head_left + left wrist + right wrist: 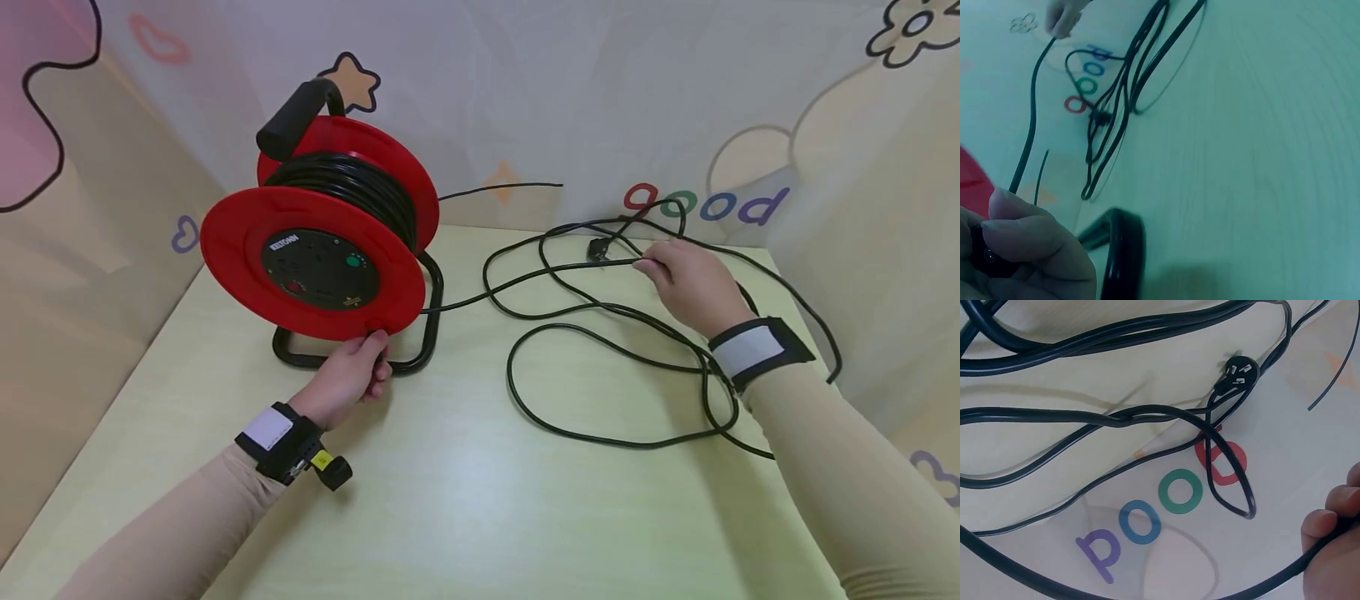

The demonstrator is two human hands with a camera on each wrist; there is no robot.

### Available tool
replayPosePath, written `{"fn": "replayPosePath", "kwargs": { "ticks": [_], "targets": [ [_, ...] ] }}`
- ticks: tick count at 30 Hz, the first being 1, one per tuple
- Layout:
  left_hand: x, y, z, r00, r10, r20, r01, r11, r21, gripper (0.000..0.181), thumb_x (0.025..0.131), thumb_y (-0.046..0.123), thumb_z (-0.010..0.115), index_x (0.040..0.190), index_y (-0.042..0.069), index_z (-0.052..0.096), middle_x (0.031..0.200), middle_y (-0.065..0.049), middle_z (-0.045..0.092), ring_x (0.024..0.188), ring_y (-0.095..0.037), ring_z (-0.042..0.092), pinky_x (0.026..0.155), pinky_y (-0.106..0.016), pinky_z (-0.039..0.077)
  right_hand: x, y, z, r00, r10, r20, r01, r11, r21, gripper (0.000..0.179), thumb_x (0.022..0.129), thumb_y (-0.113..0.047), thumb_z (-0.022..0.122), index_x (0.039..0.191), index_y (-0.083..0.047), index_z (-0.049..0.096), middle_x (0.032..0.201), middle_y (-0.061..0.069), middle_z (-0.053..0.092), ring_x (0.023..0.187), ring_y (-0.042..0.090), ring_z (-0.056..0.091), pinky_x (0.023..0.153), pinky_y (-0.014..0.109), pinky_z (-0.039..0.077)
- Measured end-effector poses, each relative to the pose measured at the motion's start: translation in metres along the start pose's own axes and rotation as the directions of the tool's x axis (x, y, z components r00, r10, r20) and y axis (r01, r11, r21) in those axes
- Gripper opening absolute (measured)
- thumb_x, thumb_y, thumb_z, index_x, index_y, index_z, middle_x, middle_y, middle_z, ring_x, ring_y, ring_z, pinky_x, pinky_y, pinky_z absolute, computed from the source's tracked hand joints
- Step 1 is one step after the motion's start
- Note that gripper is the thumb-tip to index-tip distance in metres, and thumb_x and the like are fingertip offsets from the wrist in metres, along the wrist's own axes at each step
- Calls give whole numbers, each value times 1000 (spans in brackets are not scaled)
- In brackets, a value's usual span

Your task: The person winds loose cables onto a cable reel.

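A red cable reel point(232, 250) with black cable point(352, 187) wound on its drum stands at the left of the table, on a black tube frame point(433, 317). My left hand point(341, 379) grips the small black crank knob point(988, 257) at the low front edge of the reel's disc; the fingers cover most of it. To the right, my right hand point(693, 283) pinches the loose extension cable point(525, 282), which runs from the reel up to those fingers. More cable lies in loose loops point(570, 433) on the table below and around the right hand.
A black plug point(1241, 372) lies among the loops near the back of the table. The reel's black carry handle point(288, 121) sticks up at its top. A printed curtain point(525, 100) hangs behind the table point(465, 500), and a thin black line point(502, 187) shows beside the reel.
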State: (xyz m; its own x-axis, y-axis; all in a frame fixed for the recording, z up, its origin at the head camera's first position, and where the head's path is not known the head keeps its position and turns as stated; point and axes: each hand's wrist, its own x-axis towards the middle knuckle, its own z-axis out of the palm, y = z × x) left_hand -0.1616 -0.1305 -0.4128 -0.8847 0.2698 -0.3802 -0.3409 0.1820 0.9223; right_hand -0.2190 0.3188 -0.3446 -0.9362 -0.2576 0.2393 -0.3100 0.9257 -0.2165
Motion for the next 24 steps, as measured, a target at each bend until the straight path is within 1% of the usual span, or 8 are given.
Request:
{"fn": "replayPosePath", "kwargs": {
  "ticks": [3, 6, 10, 13, 16, 20, 24],
  "targets": [
    [-1, -8, -9, 999, -35, -13, 35, 998, -48, 40, 101, 43, 37, 108, 4, 42, 73, 0, 47, 64, -14, 46, 56, -24, 42, 1, -3, 1, 1000, -24, 10, 24, 1000, -4, 28, 100, -28, 48, 95, -5, 63, 81, 11, 59, 73, 25, 50, 66, 43, 43],
    [-2, -11, -13, 999, -36, -23, 34, 995, -91, 43, 100, 45, 38, 112, 4, 43, 73, 2, 47, 65, -12, 46, 55, -21, 41, 1, -5, 2, 1000, -16, 20, 16, 1000, 0, 30, 99, -30, 48, 97, -4, 64, 85, 11, 60, 77, 26, 50, 70, 46, 44],
    [-2, -12, -14, 999, -28, -25, 24, 991, -134, 45, 100, 45, 39, 113, 3, 43, 72, 4, 47, 64, -11, 45, 53, -19, 40, 0, -2, 3, 999, 16, 36, -16, 1000, -1, 32, 99, -34, 48, 91, -7, 63, 79, 10, 58, 72, 25, 49, 63, 41, 41],
    [-2, -13, -14, 999, -29, -21, 24, 980, -196, 43, 100, 44, 40, 113, 3, 42, 73, 4, 46, 65, -11, 45, 52, -18, 40, -2, 0, 3, 998, 30, 49, -30, 1000, -3, 34, 99, -37, 47, 89, -8, 63, 77, 9, 57, 67, 24, 49, 59, 38, 39],
    [-2, -15, -16, 999, -33, -17, 27, 961, -275, 42, 100, 43, 41, 113, 3, 41, 73, 3, 45, 65, -10, 44, 51, -17, 40, -3, 1, 4, 998, 36, 55, -36, 999, -2, 37, 99, -40, 46, 88, -8, 63, 76, 9, 56, 66, 23, 49, 58, 37, 38],
    [-4, -18, -20, 1000, -30, -6, 26, 929, -369, 40, 100, 42, 41, 113, 4, 40, 74, 3, 44, 65, -10, 42, 51, -18, 39, -5, 3, 5, 996, 52, 69, -52, 999, 2, 39, 99, -41, 45, 86, -8, 62, 73, 10, 55, 64, 24, 48, 56, 37, 37],
    [-8, -20, -27, 1000, -19, -9, 13, 891, -455, 35, 101, 40, 41, 108, 6, 40, 73, 3, 43, 64, -9, 41, 51, -19, 37, -7, 6, 8, 995, 60, 75, -60, 998, 6, 40, 98, -42, 45, 84, -9, 61, 70, 9, 53, 61, 23, 47, 54, 36, 36]
  ]
}}
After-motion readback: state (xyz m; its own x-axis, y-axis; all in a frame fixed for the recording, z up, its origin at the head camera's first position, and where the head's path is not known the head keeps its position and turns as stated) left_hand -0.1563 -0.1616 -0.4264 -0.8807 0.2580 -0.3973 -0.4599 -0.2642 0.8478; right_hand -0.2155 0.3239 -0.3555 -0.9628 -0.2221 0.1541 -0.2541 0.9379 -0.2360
